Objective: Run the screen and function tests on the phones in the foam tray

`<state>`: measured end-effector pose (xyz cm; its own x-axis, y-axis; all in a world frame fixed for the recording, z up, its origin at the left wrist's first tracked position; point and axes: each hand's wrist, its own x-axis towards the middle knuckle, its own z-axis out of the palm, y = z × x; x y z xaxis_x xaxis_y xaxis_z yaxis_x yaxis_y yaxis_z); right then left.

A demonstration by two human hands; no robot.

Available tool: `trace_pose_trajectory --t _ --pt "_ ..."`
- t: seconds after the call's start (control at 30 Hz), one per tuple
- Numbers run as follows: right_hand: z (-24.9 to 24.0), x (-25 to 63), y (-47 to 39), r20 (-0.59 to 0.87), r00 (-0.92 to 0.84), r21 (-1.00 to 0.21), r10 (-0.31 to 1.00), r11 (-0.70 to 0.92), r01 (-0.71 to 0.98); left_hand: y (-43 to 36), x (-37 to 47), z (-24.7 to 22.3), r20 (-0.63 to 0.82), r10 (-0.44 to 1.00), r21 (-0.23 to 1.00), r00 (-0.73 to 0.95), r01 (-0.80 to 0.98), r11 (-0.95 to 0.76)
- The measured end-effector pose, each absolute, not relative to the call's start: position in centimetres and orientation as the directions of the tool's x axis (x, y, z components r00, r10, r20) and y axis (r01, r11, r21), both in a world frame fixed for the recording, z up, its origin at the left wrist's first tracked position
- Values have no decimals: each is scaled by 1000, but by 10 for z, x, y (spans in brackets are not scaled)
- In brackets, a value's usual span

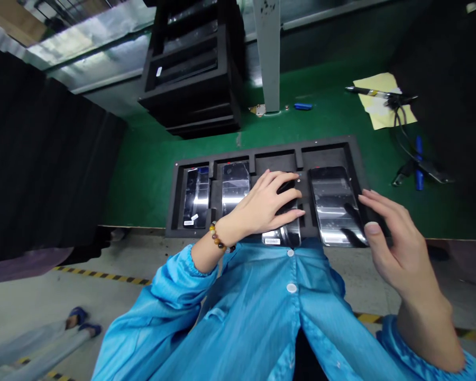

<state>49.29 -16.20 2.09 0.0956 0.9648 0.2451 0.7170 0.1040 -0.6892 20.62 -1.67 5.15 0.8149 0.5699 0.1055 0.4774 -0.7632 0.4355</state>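
Observation:
A black foam tray (238,154) lies on the green tabletop with four compartments in a row. Dark, glossy phone screens lie in it: one (197,193) at the far left, another (235,182) beside it. My left hand (262,203) rests palm down with fingers spread over a third screen (287,234), covering much of it. The large right-hand screen (335,203) overlaps the tray's near edge. By that screen's right side, my right hand (399,241) has its thumb and fingers apart, close to the tray's right edge.
Behind the tray stands a stack of black trays (190,87), beside a grey post (268,58). Yellow paper (381,98), a pen (367,91), a cable and a blue pen-like item (419,164) lie at the right. A small blue cap (303,106) lies near the post.

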Motion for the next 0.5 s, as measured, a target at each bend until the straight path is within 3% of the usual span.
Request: trace_pose_trajectory --t 0.33,0.5 --pt "24 493 -167 363 90 -662 927 189 725 -21 171 59 228 574 470 787 427 -772" --pt "27 493 -168 353 95 -664 931 177 726 -22 173 59 184 536 471 824 405 -784"
